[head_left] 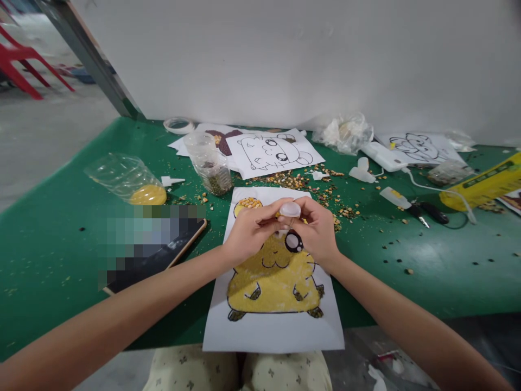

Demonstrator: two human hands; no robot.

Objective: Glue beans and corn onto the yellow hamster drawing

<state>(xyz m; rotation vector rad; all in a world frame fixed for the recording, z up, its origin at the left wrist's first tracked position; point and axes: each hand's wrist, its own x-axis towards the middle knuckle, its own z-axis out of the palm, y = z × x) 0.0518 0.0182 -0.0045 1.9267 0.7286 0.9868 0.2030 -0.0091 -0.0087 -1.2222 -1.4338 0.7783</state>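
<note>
My left hand and my right hand are both closed around a small white glue bottle, its round base facing up at me. It is held over the top of a paper sheet with a cartoon hamster picture. Yellow grains cover most of the hamster's body, and dark green bits fill its paws. Corn-like kernels fill part of one ear at the upper left. My fingers and the bottle hide the bottle's tip and part of the head.
Left of the sheet lie a phone, a plastic cup of yellow grains and a cup of green seeds. Behind are a line drawing, loose seeds and a plastic bag. Keys and a yellow package lie right.
</note>
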